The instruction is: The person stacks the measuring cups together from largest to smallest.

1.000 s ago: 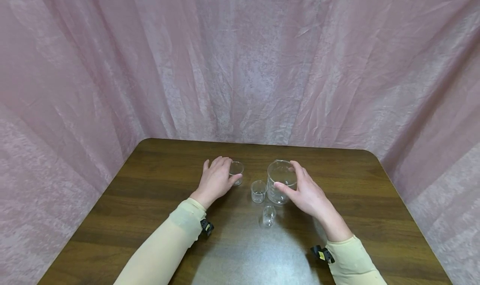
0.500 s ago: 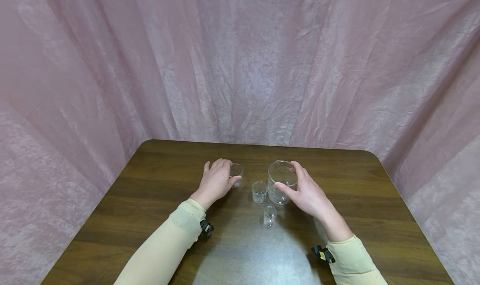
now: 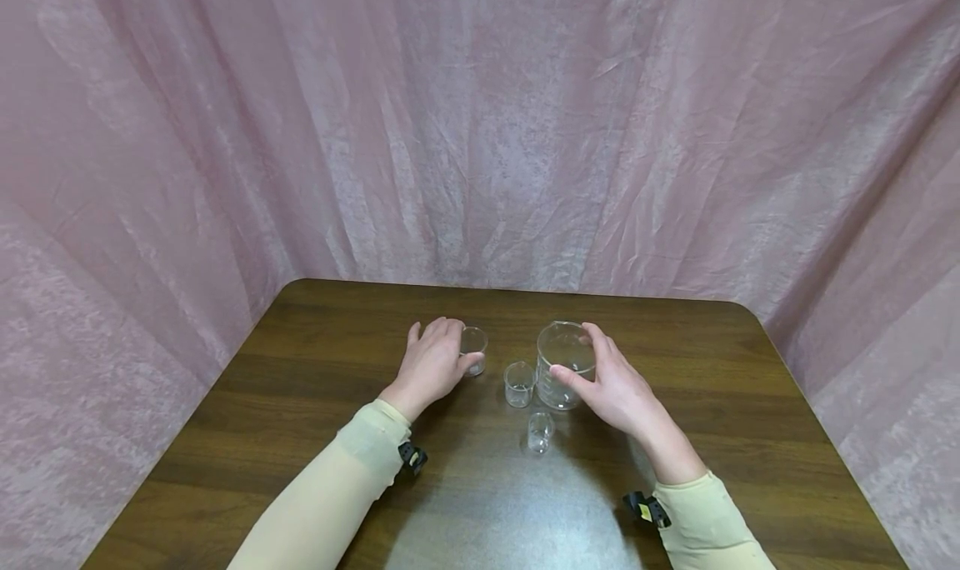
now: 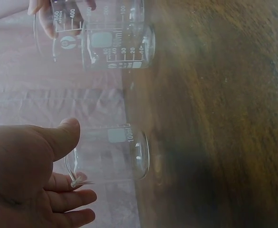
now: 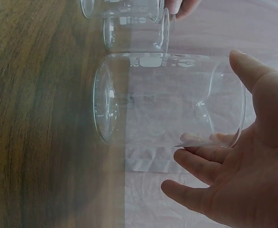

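My left hand (image 3: 431, 362) has its thumb and fingers around the upper part of a clear glass beaker (image 4: 106, 154) marked 100 ml, which stands upright on the table. My right hand (image 3: 611, 382) spans the rim of a larger glass beaker (image 5: 162, 102), thumb on one side and fingers on the other. That beaker is upright on the table too. Between the hands stands a smaller beaker (image 3: 518, 387), close to the large one's left side. Nearer to me is the smallest glass vessel (image 3: 539, 434). No contents show in the glassware.
The brown wooden table (image 3: 337, 320) has rounded far corners. Pink velvet curtain (image 3: 480, 137) hangs behind it and on both sides. A black wrist device (image 3: 412, 457) sits on the left sleeve, and another black device (image 3: 645, 509) on the right.
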Demonstrator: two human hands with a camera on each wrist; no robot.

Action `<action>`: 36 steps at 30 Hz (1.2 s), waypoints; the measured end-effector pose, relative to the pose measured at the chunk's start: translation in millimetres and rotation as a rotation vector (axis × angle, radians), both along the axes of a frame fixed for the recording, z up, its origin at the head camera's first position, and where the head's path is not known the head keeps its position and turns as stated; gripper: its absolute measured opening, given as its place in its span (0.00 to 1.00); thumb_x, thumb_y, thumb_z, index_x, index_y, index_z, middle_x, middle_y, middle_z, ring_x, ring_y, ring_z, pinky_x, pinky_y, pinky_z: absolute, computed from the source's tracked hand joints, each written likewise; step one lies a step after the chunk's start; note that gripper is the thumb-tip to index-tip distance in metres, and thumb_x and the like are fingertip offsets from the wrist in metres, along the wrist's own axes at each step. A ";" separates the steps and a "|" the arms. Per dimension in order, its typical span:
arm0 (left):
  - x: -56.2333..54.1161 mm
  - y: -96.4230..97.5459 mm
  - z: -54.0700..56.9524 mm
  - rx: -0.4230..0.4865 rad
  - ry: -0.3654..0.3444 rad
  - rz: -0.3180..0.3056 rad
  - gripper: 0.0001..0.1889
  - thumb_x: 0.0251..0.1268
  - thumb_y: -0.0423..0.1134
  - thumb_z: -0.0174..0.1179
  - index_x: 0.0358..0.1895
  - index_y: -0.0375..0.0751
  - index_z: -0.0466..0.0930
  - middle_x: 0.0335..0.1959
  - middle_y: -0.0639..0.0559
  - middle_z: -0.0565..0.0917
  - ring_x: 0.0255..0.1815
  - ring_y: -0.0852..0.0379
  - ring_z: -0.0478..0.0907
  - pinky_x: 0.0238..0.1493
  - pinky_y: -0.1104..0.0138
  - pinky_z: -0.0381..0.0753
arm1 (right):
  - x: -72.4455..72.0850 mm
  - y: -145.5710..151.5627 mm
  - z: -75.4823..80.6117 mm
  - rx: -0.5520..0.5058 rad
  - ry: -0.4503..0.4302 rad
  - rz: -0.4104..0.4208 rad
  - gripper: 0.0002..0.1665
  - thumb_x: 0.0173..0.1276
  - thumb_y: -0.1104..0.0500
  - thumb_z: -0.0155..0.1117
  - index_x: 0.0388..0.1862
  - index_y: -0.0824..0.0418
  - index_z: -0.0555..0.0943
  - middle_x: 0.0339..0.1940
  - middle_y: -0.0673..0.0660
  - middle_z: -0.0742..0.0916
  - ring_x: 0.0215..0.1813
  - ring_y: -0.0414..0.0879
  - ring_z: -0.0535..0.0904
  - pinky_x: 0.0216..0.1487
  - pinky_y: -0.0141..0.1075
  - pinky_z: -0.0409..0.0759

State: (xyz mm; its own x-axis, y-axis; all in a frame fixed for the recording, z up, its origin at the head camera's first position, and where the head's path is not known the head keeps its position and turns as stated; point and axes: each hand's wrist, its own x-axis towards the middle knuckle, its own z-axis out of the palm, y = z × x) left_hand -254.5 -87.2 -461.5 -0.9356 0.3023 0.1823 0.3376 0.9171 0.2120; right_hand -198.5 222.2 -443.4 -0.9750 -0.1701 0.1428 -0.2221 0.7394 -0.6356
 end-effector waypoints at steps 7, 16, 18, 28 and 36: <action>1.7 -0.2 4.7 0.011 0.040 -0.011 0.33 0.80 0.59 0.67 0.72 0.35 0.78 0.70 0.41 0.82 0.80 0.40 0.71 0.80 0.32 0.59 | 0.9 0.4 0.1 -0.004 -0.001 -0.003 0.56 0.78 0.31 0.68 0.87 0.62 0.58 0.76 0.69 0.77 0.73 0.70 0.78 0.70 0.68 0.75; 9.9 0.3 20.9 0.047 0.103 -0.047 0.32 0.79 0.57 0.68 0.69 0.34 0.79 0.70 0.39 0.82 0.78 0.38 0.73 0.80 0.31 0.61 | 1.0 0.5 -0.6 -0.007 -0.001 0.001 0.56 0.78 0.31 0.69 0.87 0.63 0.58 0.76 0.69 0.77 0.73 0.71 0.78 0.70 0.68 0.75; 11.4 0.7 24.1 0.055 0.126 -0.058 0.31 0.78 0.56 0.69 0.69 0.34 0.79 0.69 0.38 0.83 0.78 0.38 0.74 0.79 0.31 0.62 | 0.9 0.5 -0.5 -0.007 0.001 0.000 0.56 0.78 0.31 0.69 0.87 0.63 0.58 0.76 0.69 0.77 0.73 0.71 0.78 0.70 0.68 0.75; 16.0 7.5 39.4 0.086 0.214 -0.097 0.32 0.74 0.55 0.74 0.67 0.35 0.80 0.66 0.40 0.85 0.78 0.38 0.74 0.79 0.31 0.61 | 1.9 0.2 0.6 -0.006 -0.001 -0.001 0.56 0.78 0.32 0.69 0.87 0.63 0.58 0.76 0.70 0.77 0.73 0.70 0.78 0.70 0.67 0.75; 22.3 16.5 55.0 0.098 0.258 -0.122 0.32 0.72 0.55 0.76 0.67 0.36 0.80 0.67 0.41 0.84 0.79 0.38 0.74 0.79 0.31 0.62 | 1.4 -0.4 0.1 -0.013 0.003 0.000 0.56 0.78 0.33 0.70 0.86 0.63 0.58 0.75 0.70 0.78 0.73 0.70 0.78 0.70 0.67 0.75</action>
State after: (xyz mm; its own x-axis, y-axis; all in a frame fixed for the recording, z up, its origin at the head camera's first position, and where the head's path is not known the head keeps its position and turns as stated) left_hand -232.2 -70.7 -406.5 -0.8124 0.3794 0.4428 0.4986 0.8457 0.1901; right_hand -197.2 221.8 -443.3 -0.9746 -0.1683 0.1475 -0.2238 0.7312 -0.6445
